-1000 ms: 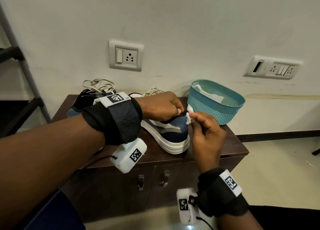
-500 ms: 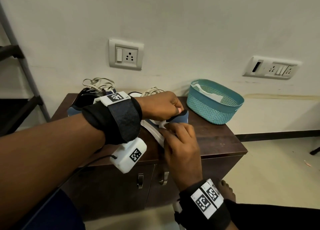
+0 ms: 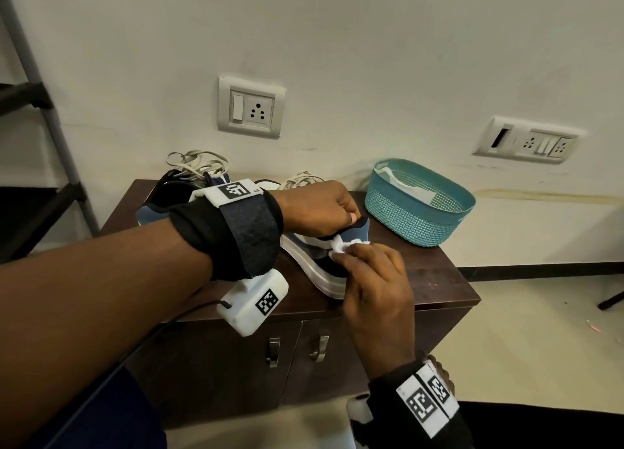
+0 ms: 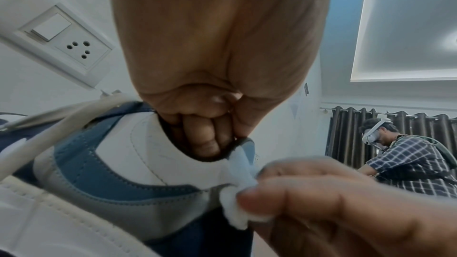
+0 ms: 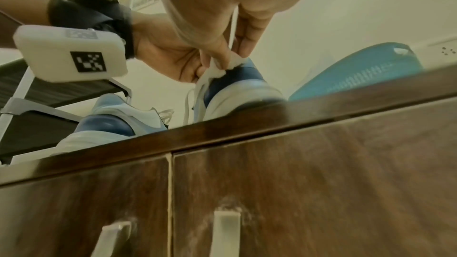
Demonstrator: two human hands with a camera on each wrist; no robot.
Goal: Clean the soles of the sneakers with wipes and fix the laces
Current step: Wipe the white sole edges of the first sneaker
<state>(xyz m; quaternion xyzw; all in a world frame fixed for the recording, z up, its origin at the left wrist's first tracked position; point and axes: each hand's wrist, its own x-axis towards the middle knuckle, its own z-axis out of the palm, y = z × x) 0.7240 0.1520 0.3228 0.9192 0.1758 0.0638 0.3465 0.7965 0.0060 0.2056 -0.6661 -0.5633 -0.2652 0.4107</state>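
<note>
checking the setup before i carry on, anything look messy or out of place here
The laces of the far sneaker lie in a loose tangle on top of it, untied. The near sneaker is tipped on its side, but the left hand grips it there while the right hand wipes with the wipe.

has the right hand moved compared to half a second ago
Yes. The right hand has shifted right and up along the sneaker, toward the teal basket, and the wipe now shows at the heel.
</note>
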